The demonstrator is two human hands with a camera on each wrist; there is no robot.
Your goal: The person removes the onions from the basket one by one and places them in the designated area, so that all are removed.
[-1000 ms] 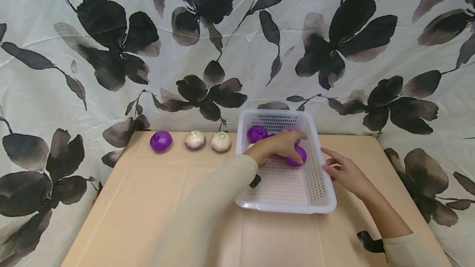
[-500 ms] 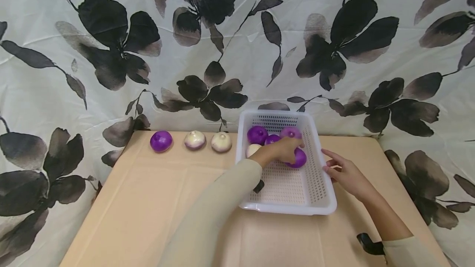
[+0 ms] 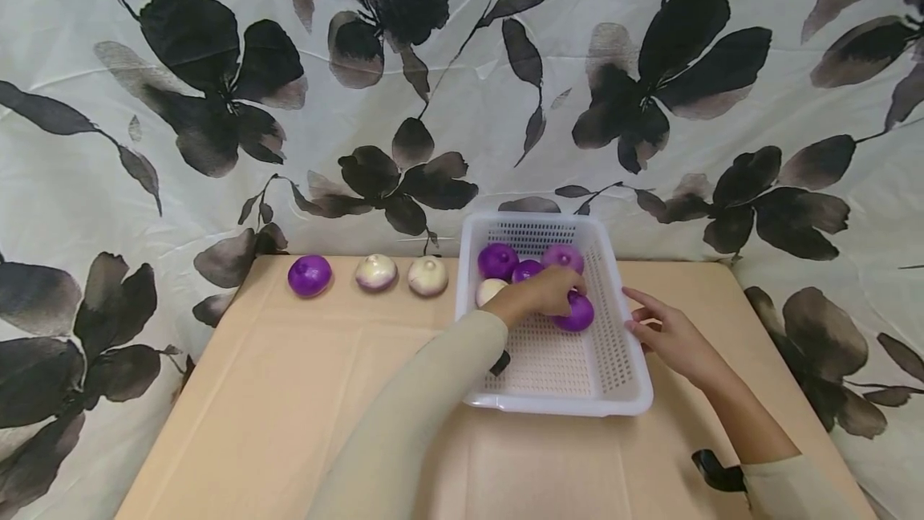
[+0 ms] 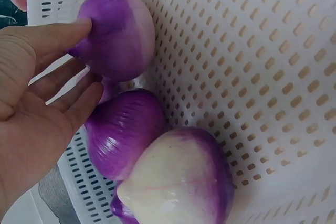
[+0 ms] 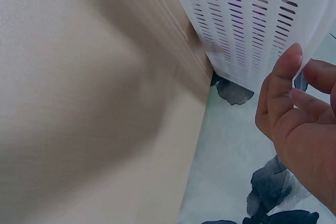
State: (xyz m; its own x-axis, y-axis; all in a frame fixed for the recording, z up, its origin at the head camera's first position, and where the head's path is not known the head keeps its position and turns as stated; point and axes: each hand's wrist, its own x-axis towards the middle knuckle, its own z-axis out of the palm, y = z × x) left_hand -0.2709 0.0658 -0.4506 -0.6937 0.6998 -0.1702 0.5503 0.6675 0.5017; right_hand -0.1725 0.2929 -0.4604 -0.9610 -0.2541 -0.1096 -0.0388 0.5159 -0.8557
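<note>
- Pinching the purple onion: our left hand, thumb and fingers clamped on it, inside the white basket.
- Onion: we judge it firm, light, slippery; best held round its widest part.
- Our right hand: fingers pinching the basket's rim.

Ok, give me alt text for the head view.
A person's left hand pinches a purple bulb inside a white basket holding several other bulbs, while the right hand touches its side. Left of the basket, another purple bulb and two whitish bulbs line the far edge of the table.
</note>
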